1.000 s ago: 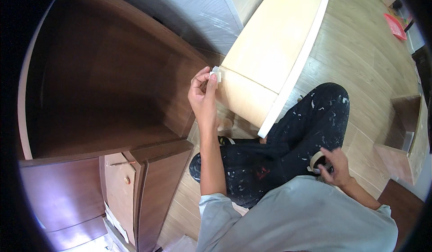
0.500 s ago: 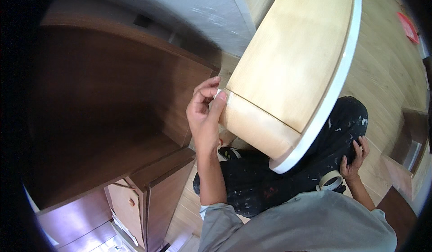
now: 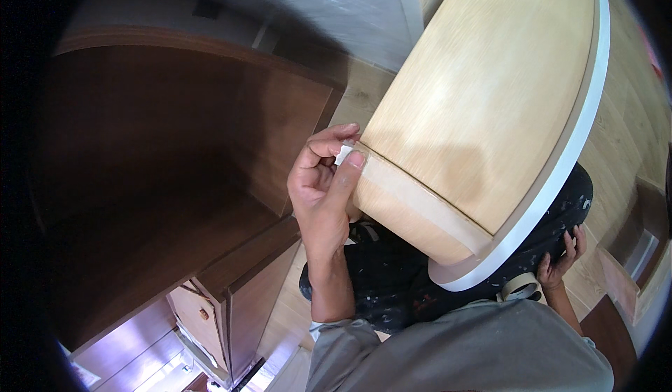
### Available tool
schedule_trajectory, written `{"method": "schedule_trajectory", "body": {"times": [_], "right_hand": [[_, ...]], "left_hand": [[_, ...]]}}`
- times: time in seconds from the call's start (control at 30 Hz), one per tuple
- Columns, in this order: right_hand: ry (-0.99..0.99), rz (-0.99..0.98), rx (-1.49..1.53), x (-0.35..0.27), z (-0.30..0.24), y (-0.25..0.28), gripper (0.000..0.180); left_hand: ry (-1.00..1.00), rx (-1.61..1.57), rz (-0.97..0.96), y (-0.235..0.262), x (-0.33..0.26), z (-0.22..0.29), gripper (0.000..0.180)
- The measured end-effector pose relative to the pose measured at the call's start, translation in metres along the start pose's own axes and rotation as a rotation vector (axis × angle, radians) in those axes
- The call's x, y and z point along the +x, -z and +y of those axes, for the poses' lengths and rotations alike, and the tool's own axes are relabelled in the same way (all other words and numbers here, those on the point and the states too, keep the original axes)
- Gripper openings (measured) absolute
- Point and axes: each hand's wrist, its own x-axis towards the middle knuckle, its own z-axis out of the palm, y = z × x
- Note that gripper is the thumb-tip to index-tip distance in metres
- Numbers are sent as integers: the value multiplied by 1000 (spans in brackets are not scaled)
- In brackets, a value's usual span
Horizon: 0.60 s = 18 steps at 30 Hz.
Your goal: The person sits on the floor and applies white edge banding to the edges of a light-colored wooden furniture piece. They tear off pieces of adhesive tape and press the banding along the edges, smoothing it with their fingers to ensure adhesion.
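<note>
My left hand [image 3: 323, 189] is closed in a pinch on a small white piece of tape [image 3: 343, 155] at the near left corner of a pale wood furniture piece [image 3: 490, 91]. The thumb presses on that corner. A paler band [image 3: 427, 201] runs across the wood beside a dark seam. The curved right edge carries a white rim [image 3: 586, 119]. My right hand [image 3: 562, 260] lies on my knee with its fingers apart. A roll of cream tape [image 3: 518, 287] is right beside its thumb and wrist; how the roll is supported is hidden.
A dark brown open cabinet [image 3: 161, 140] fills the left side. Below it is a smaller brown cabinet [image 3: 252, 308]. A grey panel [image 3: 336, 14] stands behind. On the wooden floor [image 3: 623, 154] at right is an open wooden box [image 3: 633, 245].
The pale wood piece now appears larger and farther right, and the paler band shows more clearly. My left hand keeps its pinch at the corner. My right hand stays on the knee.
</note>
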Motion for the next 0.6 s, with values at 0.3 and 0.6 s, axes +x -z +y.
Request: {"method": "schedule_trajectory", "body": {"times": [0.3, 0.6], "right_hand": [[-1, -14, -13, -1, 0, 0, 62], [6, -13, -18, -2, 1, 0, 61]], "left_hand": [[-10, 13, -5, 2, 2, -1, 14], [-22, 38, 25, 1, 1, -3, 13]]}}
